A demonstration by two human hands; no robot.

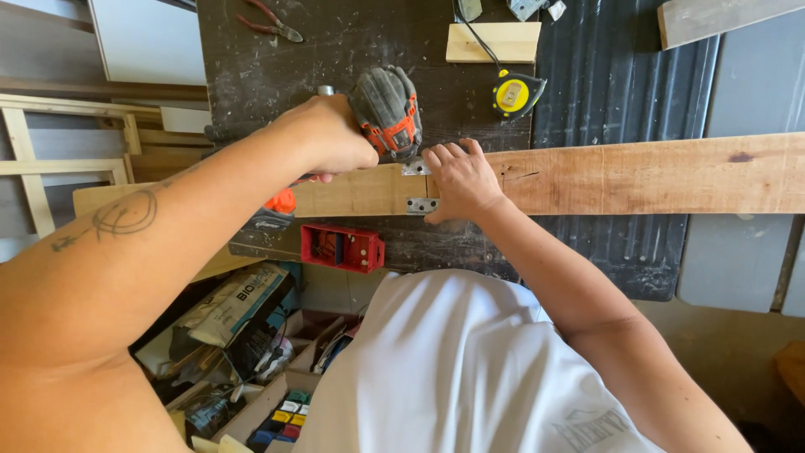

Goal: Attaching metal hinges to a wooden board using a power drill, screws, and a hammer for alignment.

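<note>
My left hand (331,138) grips a grey and orange cordless drill (387,113), its nose pointing down at a small metal bracket (416,168) on a wooden plank (637,174). My right hand (459,180) lies flat on the plank just right of the bracket, fingers spread, pressing it onto the dark workbench (335,50). A second metal bracket (422,205) sits on the plank's near edge beside my right thumb. The drill's bit is hidden behind its body.
A yellow tape measure (513,94) and a small wood block (493,42) lie beyond the plank. Red pliers (270,23) are at the bench's far left. A red bit case (342,248) sits at the near edge. Open boxes of hardware (251,352) stand below left.
</note>
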